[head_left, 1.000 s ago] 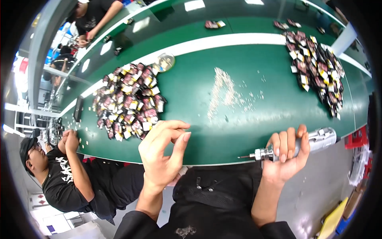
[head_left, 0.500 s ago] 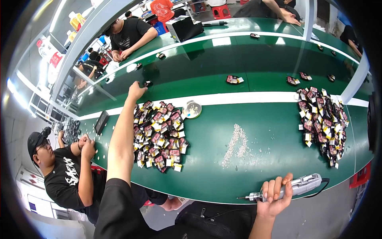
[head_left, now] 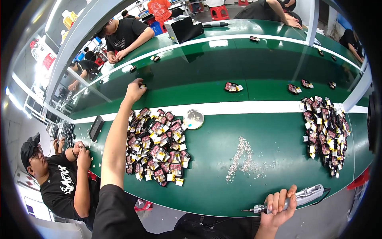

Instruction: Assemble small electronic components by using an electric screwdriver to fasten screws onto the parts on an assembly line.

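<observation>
My left hand (head_left: 136,91) reaches out over the far green belt, its fingers closed around a small black plastic housing (head_left: 143,85), mostly hidden by the fingers. My right hand (head_left: 279,205), at the near table edge, is wrapped around a silver electric screwdriver (head_left: 309,194). Its bit points left and a black cord leaves its back end. Beneath my left forearm lies a heap of black housings (head_left: 159,149) with pinkish insides and white and yellow tabs. Small pale screw-like pieces (head_left: 240,157) are scattered in the middle of the green table.
A round clear dish (head_left: 193,119) holds small pieces beside the heap. Another heap of housings (head_left: 325,135) lies at the right. Single housings (head_left: 233,87) sit along the belt. White frame posts (head_left: 312,24) rise from the bench. A co-worker (head_left: 59,175) sits at my left.
My left fingers have come onto the small black housing on the belt and closed around it. My right hand still holds the screwdriver. The whole view has shifted slightly.
</observation>
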The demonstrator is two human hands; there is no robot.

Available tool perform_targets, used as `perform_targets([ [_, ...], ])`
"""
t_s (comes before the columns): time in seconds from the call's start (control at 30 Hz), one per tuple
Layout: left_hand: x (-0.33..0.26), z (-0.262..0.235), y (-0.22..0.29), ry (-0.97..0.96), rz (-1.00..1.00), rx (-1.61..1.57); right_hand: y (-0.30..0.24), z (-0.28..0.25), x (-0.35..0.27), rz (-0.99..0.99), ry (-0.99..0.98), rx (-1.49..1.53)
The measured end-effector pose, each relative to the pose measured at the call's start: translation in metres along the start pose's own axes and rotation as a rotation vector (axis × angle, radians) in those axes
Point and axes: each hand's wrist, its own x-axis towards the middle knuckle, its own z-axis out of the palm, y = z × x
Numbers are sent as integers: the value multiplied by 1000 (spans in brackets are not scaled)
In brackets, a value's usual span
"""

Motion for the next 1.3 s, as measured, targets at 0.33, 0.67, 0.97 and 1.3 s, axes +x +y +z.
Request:
perform_targets([
  [0.33,-265,-48,240,-390,817,-418,4,0,7,62,-163,57],
  [0.67,-341,-24,248,-381,914,-365,-3,-10,-3,94,-238,105],
  [0.97,-320,-34,256,-625,778,-488,-6,-15,-5,108,-269,122],
  [1.3,-329,-15,255,-421,901,-433,-4,-13,-4,110,-258,120],
])
